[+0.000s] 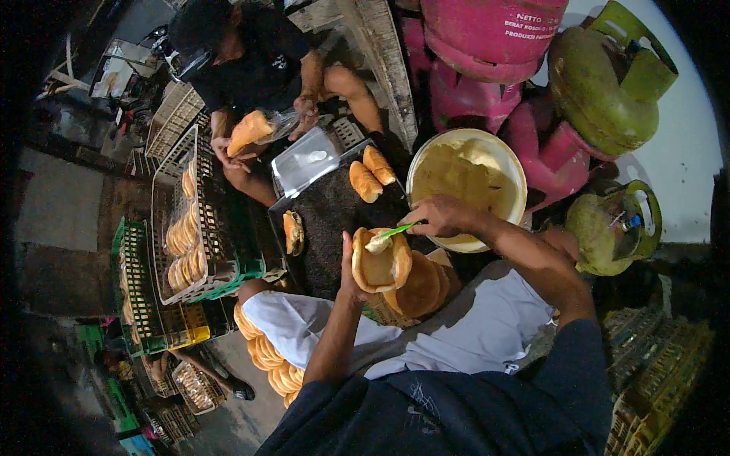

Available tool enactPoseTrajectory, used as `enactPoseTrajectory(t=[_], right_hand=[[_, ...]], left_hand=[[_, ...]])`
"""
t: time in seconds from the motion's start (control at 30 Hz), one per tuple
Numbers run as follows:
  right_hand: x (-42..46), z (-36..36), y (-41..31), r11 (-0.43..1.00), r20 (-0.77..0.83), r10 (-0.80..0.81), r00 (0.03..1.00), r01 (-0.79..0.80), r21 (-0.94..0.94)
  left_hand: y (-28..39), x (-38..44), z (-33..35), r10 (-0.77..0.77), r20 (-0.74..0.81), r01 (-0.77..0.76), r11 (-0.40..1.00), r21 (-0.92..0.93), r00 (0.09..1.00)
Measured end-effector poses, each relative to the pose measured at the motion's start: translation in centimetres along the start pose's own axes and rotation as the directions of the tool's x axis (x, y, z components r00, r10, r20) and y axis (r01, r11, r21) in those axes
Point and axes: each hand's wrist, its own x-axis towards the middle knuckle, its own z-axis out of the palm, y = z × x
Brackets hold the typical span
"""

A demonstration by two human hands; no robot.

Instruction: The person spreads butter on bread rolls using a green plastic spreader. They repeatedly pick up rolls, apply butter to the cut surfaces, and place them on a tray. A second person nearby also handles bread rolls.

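Observation:
My left hand [351, 271] holds a split bread bun [381, 271] with its pale inside facing up. In my right hand [442, 216] is a green plastic spreader [402, 227], its tip loaded with a dollop of pale cream [378, 244] over the bun's far half. Just beyond my right hand stands a round white bucket [520, 182] with yellowish cream inside. More round buns [419, 290] lie stacked under and beside the held one. On the dark tray [325, 239] are two rolled buns [372, 174] and a smaller filled one [294, 232].
Across the tray, a co-worker's hands [231, 142] hold a bun and a clear plastic bag. A pile of plastic bags [305, 162] lies at the tray's corner. Crates [177, 228] of packed bread stand left; pink [490, 40] and green gas cylinders [604, 85] crowd the right. Buns [268, 353] sit beside my knee.

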Motion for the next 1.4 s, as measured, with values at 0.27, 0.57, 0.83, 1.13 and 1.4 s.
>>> enactPoseTrajectory(t=[0.27, 0.57, 0.83, 1.13, 1.4], right_hand=[[1.1, 2.6, -1.6, 0.782, -0.079, -0.401, 0.912, 0.297, -0.548], [-1.4, -4.0, 1.3, 0.856, -0.141, 0.03, 0.99, -0.099, -0.507], [-2.4, -6.5, 1.3, 0.902, -0.223, 0.158, 0.962, -0.233, -0.362], [-4.2, -7.9, 4.8, 0.79, 0.007, 0.474, 0.88, -0.422, -0.445], [-4.4, -3.6, 12.7, 0.614, 0.1, 0.728, 0.678, -0.581, -0.535]], left_hand=[[1.1, 3.1, -8.4, 0.149, -0.377, -0.193, 0.978, -0.082, 0.914], [5.5, 2.7, -11.2, 0.412, -0.271, -0.392, 0.911, 0.129, 0.87], [-0.1, 7.2, -13.1, 0.493, 0.158, 0.394, -0.819, 0.418, 0.856], [11.4, 14.7, -15.5, -0.07, -0.388, 0.349, -0.311, 0.884, 0.919], [4.3, 9.3, -6.4, 0.498, -0.042, 0.228, -0.319, 0.92, 0.866]])
